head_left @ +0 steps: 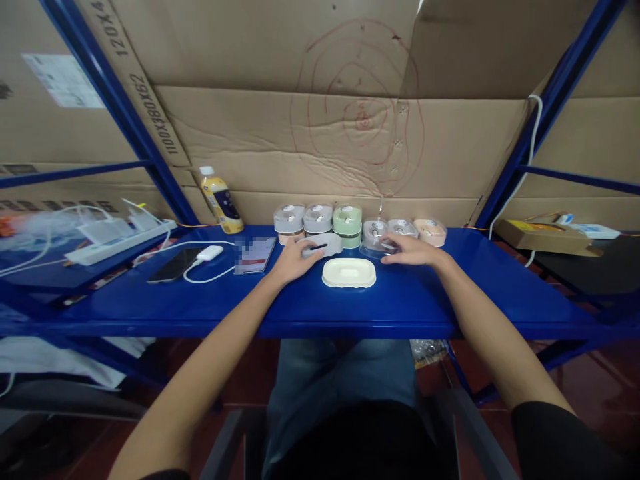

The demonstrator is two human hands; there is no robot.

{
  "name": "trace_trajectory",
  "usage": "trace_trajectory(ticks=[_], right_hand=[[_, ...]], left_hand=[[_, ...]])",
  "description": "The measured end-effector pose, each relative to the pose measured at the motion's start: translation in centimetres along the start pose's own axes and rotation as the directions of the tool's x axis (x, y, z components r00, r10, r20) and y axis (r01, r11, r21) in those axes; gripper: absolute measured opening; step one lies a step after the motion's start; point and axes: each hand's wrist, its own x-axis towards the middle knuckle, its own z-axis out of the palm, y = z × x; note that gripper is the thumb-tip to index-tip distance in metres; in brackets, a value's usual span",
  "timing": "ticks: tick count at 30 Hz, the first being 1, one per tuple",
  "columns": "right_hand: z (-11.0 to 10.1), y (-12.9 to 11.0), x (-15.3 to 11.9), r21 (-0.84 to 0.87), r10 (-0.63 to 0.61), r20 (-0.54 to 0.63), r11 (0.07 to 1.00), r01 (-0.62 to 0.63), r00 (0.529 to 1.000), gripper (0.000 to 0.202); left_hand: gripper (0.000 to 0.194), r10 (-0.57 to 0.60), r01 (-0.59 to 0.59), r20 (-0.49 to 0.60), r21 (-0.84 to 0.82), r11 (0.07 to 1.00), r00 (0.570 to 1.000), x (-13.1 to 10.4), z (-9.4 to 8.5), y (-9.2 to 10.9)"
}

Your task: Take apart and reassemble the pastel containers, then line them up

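Observation:
My left hand [296, 260] grips the left end of a grey oval piece [330, 244] with a dark slot, thumb on top. At the right, my right hand [407, 250] has its fingers on a clear lid [373, 252] beside the front grey container. A cream oval tray [349, 273] lies on the blue table between my hands, touched by neither. Behind stand small lidded containers: grey ones [289, 219], a green one [347, 220] stacked on another, and a peach one [430, 232] at the right end.
On the blue table [200, 310] at the left are a dark phone [175, 265], a white charger [209, 253] with a cable, a second screen [260, 255] and a yellow bottle [223, 203]. Blue posts flank the cardboard wall. An open cardboard box [545, 239] sits far right.

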Motion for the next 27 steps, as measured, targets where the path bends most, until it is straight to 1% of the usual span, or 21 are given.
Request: trace_trajectory(ticks=[2, 3, 5, 8, 11, 13, 15, 17, 19, 21, 23, 25, 27], right_hand=[[0.3, 0.3, 0.2, -0.020, 0.017, 0.061, 1.000, -0.016, 0.998, 0.066], [0.4, 0.4, 0.3, -0.027, 0.021, 0.073, 0.999, -0.019, 0.997, 0.066], [0.6, 0.3, 0.3, -0.032, 0.029, 0.057, 0.999, -0.027, 0.998, 0.069], [0.4, -0.1, 0.2, -0.017, 0.016, -0.060, 1.000, -0.018, 0.998, 0.070], [0.1, -0.8, 0.0, 0.024, 0.016, -0.207, 1.000, -0.011, 0.978, 0.068], [0.0, -1.3, -0.2, 0.061, 0.029, -0.278, 0.998, -0.013, 0.960, 0.067], [0.1, -1.7, -0.2, 0.079, 0.028, -0.319, 0.997, -0.002, 0.947, 0.066], [0.3, -2.0, -0.2, 0.080, 0.012, -0.336, 0.997, 0.016, 0.942, 0.066], [0.7, -2.3, -0.1, 0.089, -0.022, -0.337, 0.994, 0.056, 0.941, 0.066], [1.2, -2.6, 0.1, 0.100, -0.093, -0.313, 0.986, 0.130, 0.945, 0.068], [1.9, -3.1, 0.3, 0.092, -0.190, -0.257, 0.971, 0.219, 0.948, 0.072], [2.7, -3.6, 0.6, 0.063, -0.274, -0.191, 0.955, 0.291, 0.943, 0.074], [3.6, -4.2, 0.8, 0.034, -0.319, -0.140, 0.945, 0.326, 0.937, 0.077]], left_hand=[[0.054, -0.041, 0.040, 0.052, 0.018, 0.999, 0.998, 0.1, 0.2, -0.3], [0.055, -0.051, 0.049, 0.062, 0.021, 0.999, 0.997, 0.0, 0.3, -0.3], [0.057, -0.027, 0.027, 0.045, 0.001, 1.000, 0.999, -0.1, 0.4, 0.0], [0.056, 0.109, -0.108, 0.014, -0.078, 0.991, 0.994, -0.5, 0.4, 1.4], [0.052, 0.248, -0.235, 0.081, -0.141, 0.962, 0.965, -1.3, 0.6, 3.3], [0.052, 0.287, -0.264, 0.149, -0.157, 0.952, 0.946, -1.9, 0.9, 4.4], [0.054, 0.307, -0.276, 0.203, -0.166, 0.947, 0.930, -2.3, 1.3, 5.0], [0.057, 0.322, -0.287, 0.225, -0.171, 0.942, 0.920, -2.5, 1.6, 5.3], [0.060, 0.329, -0.294, 0.220, -0.177, 0.939, 0.918, -2.5, 1.7, 5.2], [0.070, 0.309, -0.272, 0.205, -0.189, 0.944, 0.929, -2.4, 1.8, 5.0], [0.090, 0.252, -0.205, 0.209, -0.221, 0.953, 0.945, -2.2, 2.0, 4.7], [0.112, 0.179, -0.115, 0.226, -0.272, 0.955, 0.958, -2.1, 2.4, 4.2], [0.128, 0.143, -0.058, 0.233, -0.338, 0.940, 0.962, -2.0, 2.9, 3.8]])
